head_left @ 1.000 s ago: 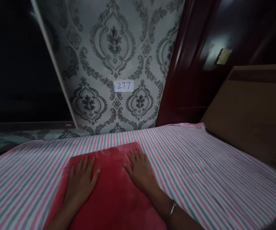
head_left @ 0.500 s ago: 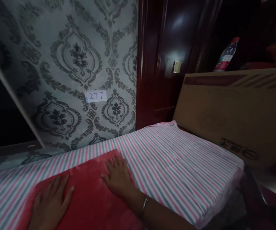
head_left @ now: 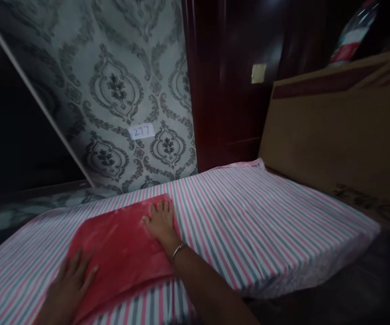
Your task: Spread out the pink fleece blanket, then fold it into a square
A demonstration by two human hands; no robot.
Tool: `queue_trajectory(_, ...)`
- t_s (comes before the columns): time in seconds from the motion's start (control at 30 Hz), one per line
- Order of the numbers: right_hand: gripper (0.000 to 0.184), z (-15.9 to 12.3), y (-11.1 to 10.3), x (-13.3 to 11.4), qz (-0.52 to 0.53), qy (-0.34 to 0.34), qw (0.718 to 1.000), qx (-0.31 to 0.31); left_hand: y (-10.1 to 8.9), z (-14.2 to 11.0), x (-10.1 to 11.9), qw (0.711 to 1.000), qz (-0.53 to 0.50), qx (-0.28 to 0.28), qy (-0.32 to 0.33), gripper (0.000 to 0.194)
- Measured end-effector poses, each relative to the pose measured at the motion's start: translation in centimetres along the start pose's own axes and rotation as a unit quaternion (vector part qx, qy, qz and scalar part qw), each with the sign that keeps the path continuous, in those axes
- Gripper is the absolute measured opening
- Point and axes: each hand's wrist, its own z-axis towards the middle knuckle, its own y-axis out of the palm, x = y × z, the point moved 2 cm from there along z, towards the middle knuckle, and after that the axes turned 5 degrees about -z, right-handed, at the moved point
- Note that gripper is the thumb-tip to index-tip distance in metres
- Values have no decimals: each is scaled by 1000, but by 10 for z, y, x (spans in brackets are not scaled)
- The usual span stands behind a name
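A folded red cloth [head_left: 123, 248] with a soft, plush look lies flat on a striped bed sheet [head_left: 235, 216] of pink, grey and white. My left hand [head_left: 69, 280] rests on the cloth's left side with fingers spread. Near its far right corner, my right hand [head_left: 161, 221] lies palm down, fingers apart, a thin silver bangle [head_left: 178, 249] on that wrist. Neither hand grasps anything.
A large cardboard box [head_left: 333, 131] stands at the right, with a red-labelled plastic bottle [head_left: 350, 40] on top. Patterned wallpaper [head_left: 116, 90] bears a paper label [head_left: 142, 131] reading 277. A dark red wooden panel [head_left: 228, 113] adjoins the wall.
The view has shifted, so more of the red cloth, including its near edge, shows. My left hand has slid toward the cloth's near left side; the right stays near the far right corner.
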Motion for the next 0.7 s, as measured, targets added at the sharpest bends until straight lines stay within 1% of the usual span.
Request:
queue_trajectory(0.07, 64, 0, -1, 1, -4, 4, 1000, -9, -1, -3, 10, 1000, 10, -12, 23, 38)
queue_trajectory(0.13, 65, 0, 1, 2, -7, 9, 1000, -23, -3, 1, 19, 1000, 16, -16, 17, 41)
queue_trajectory(0.2, 65, 0, 3, 3, -13, 8, 999, -30, -4, 6, 25, 1000, 15, -16, -13, 44)
queue_trajectory(0.3, 66, -1, 6, 4, -29, 2, 999, -28, -5, 6, 34, 997, 13, -16, -76, 50)
queue_trajectory(0.43, 65, -5, 6, 7, -43, -8, 999, -26, -5, 2, 40, 985, 14, -38, -165, 59)
queue_trajectory(0.5, 65, -6, 6, 8, -48, -11, 998, -28, -6, 1, 43, 981, 15, -47, -190, 61)
queue_trajectory(0.7, 64, -8, 8, 9, -67, -8, 997, -29, -16, 6, 58, 979, 25, -73, -188, 60)
